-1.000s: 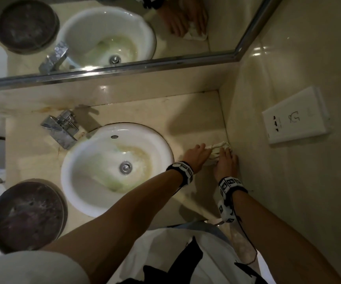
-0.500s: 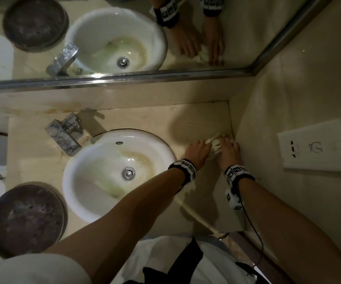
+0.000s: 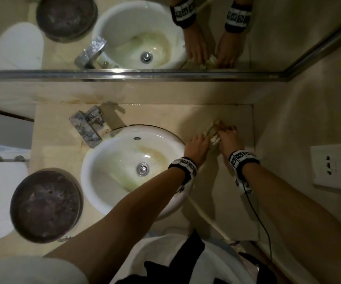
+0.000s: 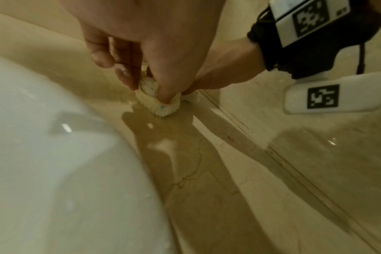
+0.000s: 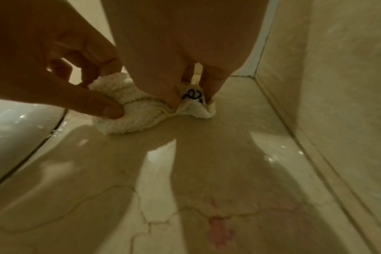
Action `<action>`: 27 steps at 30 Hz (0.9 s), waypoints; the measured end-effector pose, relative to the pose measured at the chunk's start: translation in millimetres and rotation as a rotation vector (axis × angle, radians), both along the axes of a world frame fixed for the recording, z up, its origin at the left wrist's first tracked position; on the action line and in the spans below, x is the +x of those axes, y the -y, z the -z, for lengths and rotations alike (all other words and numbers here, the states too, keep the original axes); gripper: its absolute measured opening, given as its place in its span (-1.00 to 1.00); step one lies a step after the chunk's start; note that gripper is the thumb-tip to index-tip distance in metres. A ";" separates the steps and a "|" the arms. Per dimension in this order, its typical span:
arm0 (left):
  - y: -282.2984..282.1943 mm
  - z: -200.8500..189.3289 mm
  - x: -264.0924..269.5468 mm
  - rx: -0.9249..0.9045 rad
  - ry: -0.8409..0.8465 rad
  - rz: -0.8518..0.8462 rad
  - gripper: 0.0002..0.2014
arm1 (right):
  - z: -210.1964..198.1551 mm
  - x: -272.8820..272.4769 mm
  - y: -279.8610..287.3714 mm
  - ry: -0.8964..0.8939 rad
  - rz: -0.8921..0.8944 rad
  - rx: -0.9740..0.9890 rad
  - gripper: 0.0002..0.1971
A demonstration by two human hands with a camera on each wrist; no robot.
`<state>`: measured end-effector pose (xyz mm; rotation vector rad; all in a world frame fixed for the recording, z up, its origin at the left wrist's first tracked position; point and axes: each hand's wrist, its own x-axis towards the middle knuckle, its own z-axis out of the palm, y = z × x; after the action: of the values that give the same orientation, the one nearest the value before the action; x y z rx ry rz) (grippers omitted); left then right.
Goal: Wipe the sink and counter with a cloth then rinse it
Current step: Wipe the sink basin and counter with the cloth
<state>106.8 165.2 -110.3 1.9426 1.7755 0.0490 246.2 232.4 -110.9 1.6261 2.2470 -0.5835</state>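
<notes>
On the desk [image 3: 165,119] right of the sink [image 3: 112,160], both the left hand [image 3: 196,145] and right hand [image 3: 228,138] pinch the bunched cloth [image 5: 141,110] with curled fingers, wiping underway; stained basin and rinsing seemingly remain.

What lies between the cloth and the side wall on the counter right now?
Only bare, wet counter separates the cloth from the side wall; the right wrist view shows it best.

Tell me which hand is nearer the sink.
The left hand, beside the sink rim; the right hand grips the cloth nearer the side wall.
</notes>
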 end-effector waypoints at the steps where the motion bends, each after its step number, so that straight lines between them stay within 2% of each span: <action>1: 0.0 -0.9 -3.2 -0.006 0.012 -0.014 -0.72 | -2.6 -6.6 0.1 0.016 0.004 0.011 -0.28; 4: -1.3 -4.2 -10.8 -0.044 0.071 -0.056 -0.67 | -10.3 -20.2 0.8 0.079 -0.023 0.016 -0.37; 7: 1.4 -9.1 -10.6 -0.050 0.091 -0.074 -0.60 | -20.4 -18.9 6.8 0.059 0.022 0.036 -0.43; 12: 24.6 -21.9 7.9 0.001 0.141 -0.002 -0.67 | -24.7 13.9 33.3 -0.051 0.119 0.090 -0.44; 15: 43.0 -19.4 19.2 0.004 0.171 0.043 -0.59 | -22.8 39.1 58.9 -0.019 0.133 0.092 -0.50; 19: 62.6 -17.7 18.5 -0.027 0.126 0.098 -0.46 | -16.2 61.0 92.3 0.003 0.105 0.076 -0.62; 21: 71.4 -16.9 13.7 -0.034 0.113 0.109 -0.45 | -11.7 65.9 103.1 0.018 0.092 0.088 -0.55; 24: 78.0 -17.3 5.2 -0.017 0.104 0.108 -0.49 | -9.1 65.2 108.2 -0.039 0.100 0.060 -0.33; 27: 81.4 -18.3 -1.4 0.021 0.116 0.133 -0.51 | -9.0 57.8 109.8 -0.088 0.083 0.026 -0.34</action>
<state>105.4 83.8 -92.0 2.0260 1.5745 0.1322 304.0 122.6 -101.8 1.7461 2.2660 -0.6611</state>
